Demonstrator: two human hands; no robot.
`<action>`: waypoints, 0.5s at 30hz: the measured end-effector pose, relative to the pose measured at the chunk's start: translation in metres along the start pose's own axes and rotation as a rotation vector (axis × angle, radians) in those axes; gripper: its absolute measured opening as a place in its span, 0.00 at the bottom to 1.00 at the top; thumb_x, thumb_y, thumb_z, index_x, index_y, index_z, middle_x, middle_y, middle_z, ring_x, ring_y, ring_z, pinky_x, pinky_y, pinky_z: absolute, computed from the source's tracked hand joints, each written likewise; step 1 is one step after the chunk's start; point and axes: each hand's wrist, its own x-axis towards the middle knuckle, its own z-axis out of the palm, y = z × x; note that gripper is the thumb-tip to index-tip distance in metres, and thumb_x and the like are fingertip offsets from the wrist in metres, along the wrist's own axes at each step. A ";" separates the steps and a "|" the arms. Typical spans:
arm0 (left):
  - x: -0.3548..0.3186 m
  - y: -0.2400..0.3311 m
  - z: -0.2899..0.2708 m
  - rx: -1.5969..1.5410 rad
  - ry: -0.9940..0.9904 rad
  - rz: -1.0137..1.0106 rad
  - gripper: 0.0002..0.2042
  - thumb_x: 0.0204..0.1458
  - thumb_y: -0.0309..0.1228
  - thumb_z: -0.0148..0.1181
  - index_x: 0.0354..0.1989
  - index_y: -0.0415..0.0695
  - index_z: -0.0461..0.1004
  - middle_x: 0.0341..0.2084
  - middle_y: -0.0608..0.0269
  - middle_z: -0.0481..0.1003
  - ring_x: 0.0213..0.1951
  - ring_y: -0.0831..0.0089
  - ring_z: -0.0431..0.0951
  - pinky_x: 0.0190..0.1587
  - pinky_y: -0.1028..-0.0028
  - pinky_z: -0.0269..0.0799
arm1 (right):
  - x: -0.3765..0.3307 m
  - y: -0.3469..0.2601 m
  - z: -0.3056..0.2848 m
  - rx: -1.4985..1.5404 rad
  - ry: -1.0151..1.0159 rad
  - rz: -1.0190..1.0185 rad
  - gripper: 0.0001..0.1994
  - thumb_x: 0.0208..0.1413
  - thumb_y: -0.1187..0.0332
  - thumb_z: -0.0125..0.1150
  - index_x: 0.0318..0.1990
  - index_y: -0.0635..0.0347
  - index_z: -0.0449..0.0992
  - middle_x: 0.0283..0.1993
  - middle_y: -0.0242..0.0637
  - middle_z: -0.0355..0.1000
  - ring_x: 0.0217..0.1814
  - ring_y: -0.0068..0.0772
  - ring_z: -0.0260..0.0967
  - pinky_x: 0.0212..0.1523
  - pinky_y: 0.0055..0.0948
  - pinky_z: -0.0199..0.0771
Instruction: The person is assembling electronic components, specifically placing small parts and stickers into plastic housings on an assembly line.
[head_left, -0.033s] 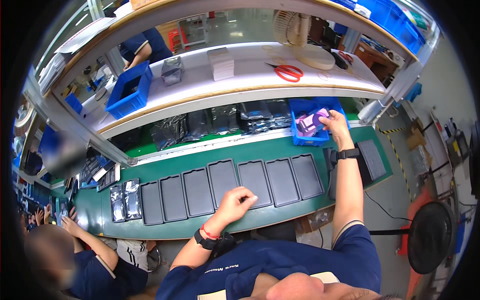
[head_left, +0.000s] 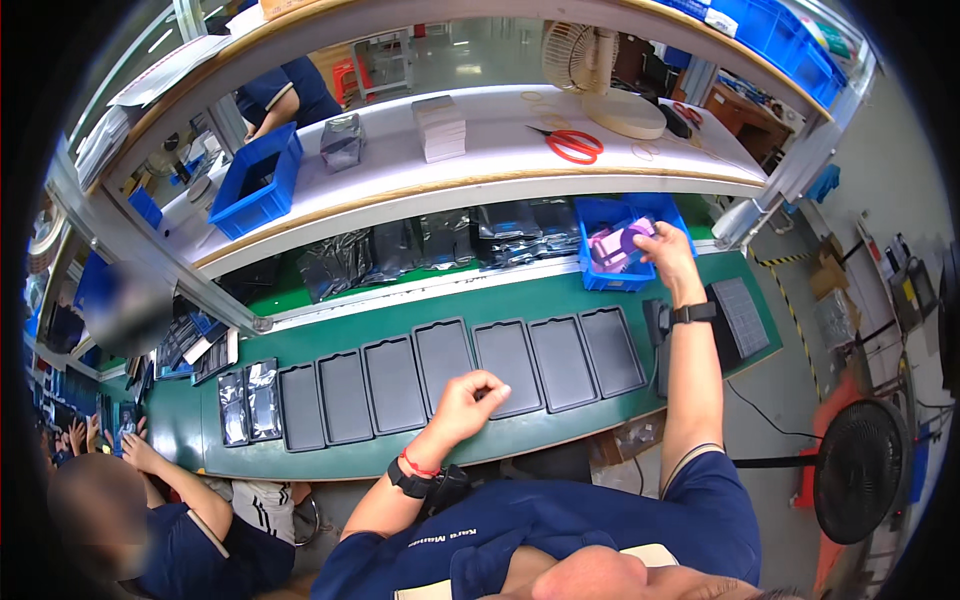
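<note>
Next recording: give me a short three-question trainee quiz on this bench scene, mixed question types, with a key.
1. True or false: the right hand is reaching into the blue bin at the back of the green bench.
2. Multiple choice: what lies on the white shelf near the desk fan? A) a hammer B) red-handled scissors C) a tape roll
3. Fill in: the left hand hovers, loosely closed, over the row of dark ____.

Key: 1 true; 2 B; 3 trays. The right hand's grip is on a pale purple item.
</note>
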 end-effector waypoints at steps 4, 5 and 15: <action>0.016 0.002 -0.004 -0.422 -0.048 -0.069 0.13 0.53 0.31 0.55 0.45 0.38 0.69 0.37 0.58 0.74 0.40 0.69 0.74 0.42 0.73 0.70 | -0.058 -0.040 0.085 -0.056 -0.477 0.041 0.12 0.44 0.73 0.63 0.39 0.63 0.73 0.31 0.30 0.72 0.29 0.20 0.69 0.26 0.20 0.70; 0.018 0.005 -0.008 -0.632 -0.128 -0.120 0.16 0.54 0.33 0.54 0.49 0.38 0.66 0.40 0.54 0.73 0.45 0.66 0.72 0.44 0.71 0.69 | -0.073 -0.049 0.114 -0.064 -0.581 0.077 0.09 0.45 0.75 0.62 0.36 0.63 0.74 0.30 0.30 0.73 0.29 0.19 0.68 0.26 0.19 0.69; -0.077 -0.014 -0.103 -0.942 0.227 -0.067 0.18 0.56 0.33 0.50 0.50 0.33 0.64 0.41 0.46 0.72 0.43 0.58 0.75 0.44 0.64 0.74 | -0.127 -0.038 0.325 -0.293 -0.854 -0.348 0.12 0.42 0.75 0.63 0.38 0.61 0.78 0.29 0.37 0.71 0.29 0.28 0.68 0.32 0.25 0.69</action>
